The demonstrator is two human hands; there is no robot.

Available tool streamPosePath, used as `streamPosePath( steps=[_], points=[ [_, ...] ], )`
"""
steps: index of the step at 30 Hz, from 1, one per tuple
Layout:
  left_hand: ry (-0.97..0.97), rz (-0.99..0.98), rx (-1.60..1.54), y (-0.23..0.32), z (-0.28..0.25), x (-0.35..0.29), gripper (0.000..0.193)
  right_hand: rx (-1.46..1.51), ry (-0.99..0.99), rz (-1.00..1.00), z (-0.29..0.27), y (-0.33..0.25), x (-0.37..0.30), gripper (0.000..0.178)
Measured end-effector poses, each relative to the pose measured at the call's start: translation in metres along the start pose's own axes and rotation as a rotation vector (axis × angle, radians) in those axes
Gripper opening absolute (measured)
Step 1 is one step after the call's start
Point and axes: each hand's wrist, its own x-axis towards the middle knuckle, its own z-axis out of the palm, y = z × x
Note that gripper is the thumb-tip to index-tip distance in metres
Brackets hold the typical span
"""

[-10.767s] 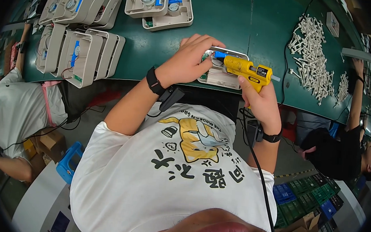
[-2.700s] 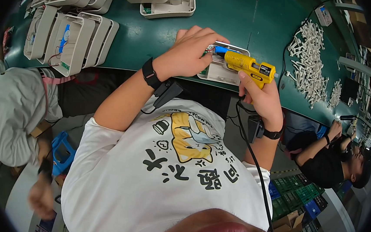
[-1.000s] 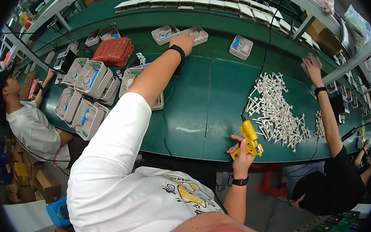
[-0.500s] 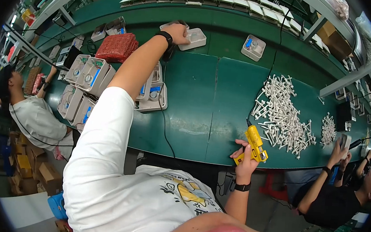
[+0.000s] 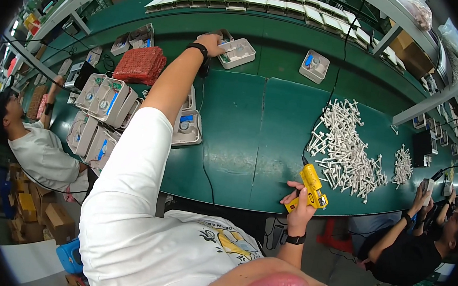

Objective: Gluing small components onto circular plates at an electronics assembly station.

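At the left hand [image 5: 211, 44], open pale casing [image 5: 239, 63] with parts [image 5: 240, 51] inside

Torso: loose white short-sleeved cotton-look T-shirt [image 5: 125, 231], deeply creased around the shoulder. Left sleeve [image 5: 129, 162]: wide, plain white, finished with a simple hem; bare forearm beyond it. Chest: yellow-and-white cartoon print [image 5: 233, 244] with black outlines, small black drawn marks and lettering alongside, partly lost in folds. Left wrist: narrow black strap-like wristband [image 5: 198, 49]; dark, box-shaped module [image 5: 205, 67] just beside it, detail too dim to read. Right wrist: black wristband with a flat, broader section [image 5: 295, 238]. Left hand [image 5: 212, 44] and right hand [image 5: 300, 209]: both bare.
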Motion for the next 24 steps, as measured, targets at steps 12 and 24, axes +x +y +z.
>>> streamPosePath(
  steps=[12, 24],
  points=[
    [0.0, -0.047, -0.16, 0.017, -0.016, -0.004, 0.023, -0.046, 0.007, -0.023, 0.004, -0.001, -0.001, 0.023],
    [-0.186, 0.598, -0.107, 0.101, -0.053, -0.215, 0.021, -0.063, 0.051, -0.001, 0.007, -0.006, 0.002, 0.033]
  ],
)
